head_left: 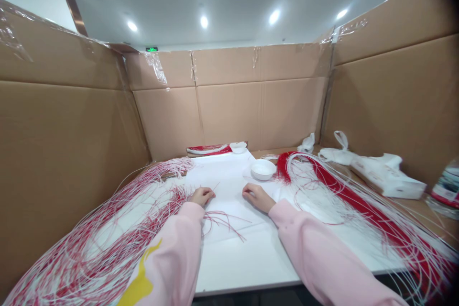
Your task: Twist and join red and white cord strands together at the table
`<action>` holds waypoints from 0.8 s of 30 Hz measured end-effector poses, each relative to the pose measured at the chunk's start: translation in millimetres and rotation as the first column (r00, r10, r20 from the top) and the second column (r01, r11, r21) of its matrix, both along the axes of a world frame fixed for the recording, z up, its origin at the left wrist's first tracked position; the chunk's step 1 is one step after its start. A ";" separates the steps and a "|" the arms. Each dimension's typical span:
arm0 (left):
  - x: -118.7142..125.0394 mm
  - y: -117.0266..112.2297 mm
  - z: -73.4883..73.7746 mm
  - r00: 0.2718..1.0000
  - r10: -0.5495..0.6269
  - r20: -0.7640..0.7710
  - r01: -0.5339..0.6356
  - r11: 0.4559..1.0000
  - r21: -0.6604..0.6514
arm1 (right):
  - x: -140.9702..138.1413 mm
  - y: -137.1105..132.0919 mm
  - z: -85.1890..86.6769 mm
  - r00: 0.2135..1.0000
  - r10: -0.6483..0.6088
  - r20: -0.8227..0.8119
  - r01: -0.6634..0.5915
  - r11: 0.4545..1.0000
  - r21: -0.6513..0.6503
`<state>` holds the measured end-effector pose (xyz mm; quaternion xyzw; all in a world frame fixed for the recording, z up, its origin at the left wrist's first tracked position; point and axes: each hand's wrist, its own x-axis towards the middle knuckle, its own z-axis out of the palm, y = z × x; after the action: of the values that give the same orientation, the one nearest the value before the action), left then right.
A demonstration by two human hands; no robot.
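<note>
My left hand is closed in a pinch over white paper, with a fine red cord standing out by its fingertips. More loose cords fan out beside that wrist. Across a short gap, my right hand is also pinched closed; anything between its fingertips is too small to make out. Left of my left hand lie long bundles of red-and-white cords. To the right, a thick hank of red and white cords runs over the table edge. A white bowl stands just beyond my right hand.
Cardboard walls enclose the white table. At the back lies a box with red and white cords and a small white dish. A tissue pack, plastic bags and a labelled bottle sit at right.
</note>
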<state>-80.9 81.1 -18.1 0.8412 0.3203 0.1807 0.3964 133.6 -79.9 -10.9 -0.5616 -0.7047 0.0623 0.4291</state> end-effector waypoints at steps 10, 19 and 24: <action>-0.1 1.9 -2.6 1.000 -0.003 0.002 0.003 1.000 -0.006 | 2.3 0.4 1.5 0.999 -0.041 -0.022 0.042 0.999 0.033; -0.1 1.1 -0.8 1.000 -0.004 -0.004 0.004 1.000 -0.013 | 4.2 3.5 -4.3 1.000 -0.013 -0.028 0.014 1.000 0.012; -0.7 -0.4 0.2 1.000 0.000 -0.005 0.000 1.000 -0.010 | 6.5 2.9 -3.7 0.998 -0.055 -0.031 0.056 0.998 0.024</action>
<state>-81.6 80.7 -17.9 0.8398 0.3220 0.1767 0.3998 140.1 -77.0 -14.6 -0.5746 -0.6830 0.0499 0.4482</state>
